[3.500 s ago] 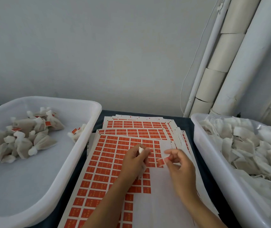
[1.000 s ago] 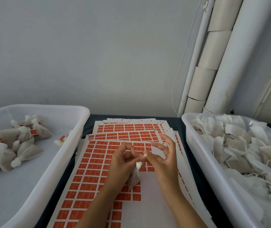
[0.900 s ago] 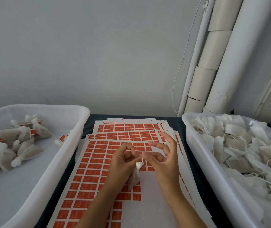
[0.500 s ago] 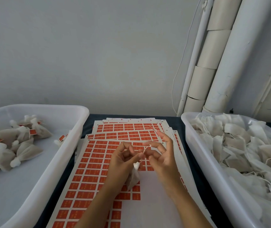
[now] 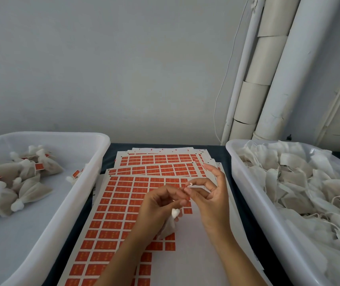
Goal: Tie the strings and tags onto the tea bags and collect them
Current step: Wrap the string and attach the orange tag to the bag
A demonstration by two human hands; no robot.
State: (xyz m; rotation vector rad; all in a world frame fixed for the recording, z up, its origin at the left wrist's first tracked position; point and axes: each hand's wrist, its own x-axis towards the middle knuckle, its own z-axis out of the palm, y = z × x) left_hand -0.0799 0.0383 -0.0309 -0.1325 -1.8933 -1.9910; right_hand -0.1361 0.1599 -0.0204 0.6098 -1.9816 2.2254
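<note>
My left hand (image 5: 156, 205) grips the gathered neck of a small white tea bag (image 5: 170, 223), which hangs below its fingers over the label sheets. My right hand (image 5: 210, 195) pinches the white string (image 5: 189, 185) just above and right of the bag, with the little finger raised. The two hands nearly touch at the fingertips. Sheets of orange tags (image 5: 123, 205) lie stacked beneath both hands. Whether a tag hangs on the string is hidden.
A white tub (image 5: 94, 159) on the left holds several tied tea bags with orange tags (image 5: 20, 182). A white tub (image 5: 247, 182) on the right is full of loose tea bags with strings (image 5: 301, 182). White pipes (image 5: 278, 79) run up the wall at back right.
My right hand has pulled the string up and to the right, away from the bag. My left hand keeps hold of the bag's neck and has barely moved.
</note>
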